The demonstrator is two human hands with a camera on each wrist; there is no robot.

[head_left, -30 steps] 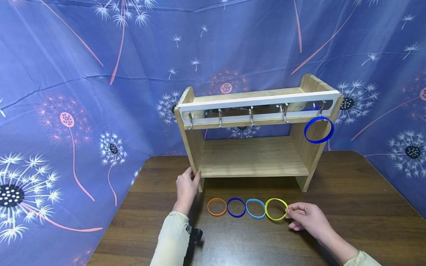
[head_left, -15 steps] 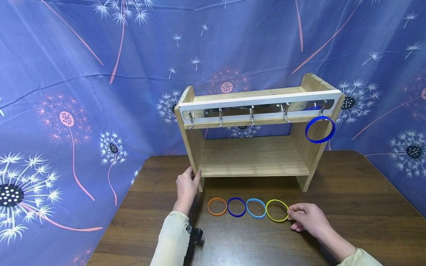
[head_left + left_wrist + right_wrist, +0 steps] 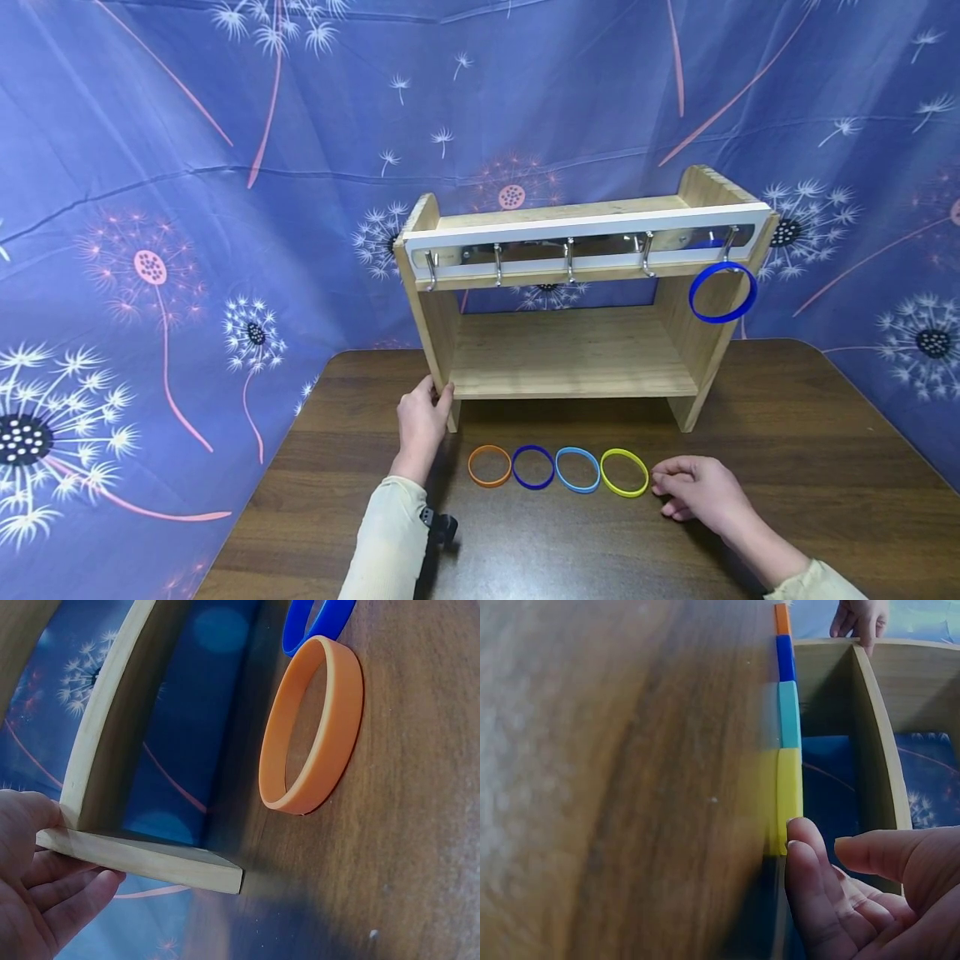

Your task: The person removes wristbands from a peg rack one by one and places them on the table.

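Observation:
My left hand (image 3: 422, 423) grips the lower left side of a wooden shelf (image 3: 577, 354), thumb on its front edge and fingers round the outside. Before the shelf, silicone wristbands lie in a row: orange (image 3: 345, 727), dark blue (image 3: 533, 487), light blue (image 3: 578, 490) and yellow (image 3: 790, 799). Just right of the yellow band, my right hand (image 3: 705, 496) holds nothing; a gap shows between thumb and fingers, the fingertips right at the band's edge in the right wrist view. Another blue wristband (image 3: 723, 318) hangs from the rightmost hook (image 3: 729, 242).
A white rail (image 3: 525, 231) with several metal hooks runs along the shelf's upper front. The shelf stands on a brown wooden table (image 3: 810, 433). Behind it hangs a blue dandelion-print cloth (image 3: 337, 250). A black wrist camera (image 3: 442, 527) is strapped to my left arm.
My right hand has let go of the yellow wristband and drawn slightly right of it. The band has shifted a little to the right and lies in line. The left hand has kept its place.

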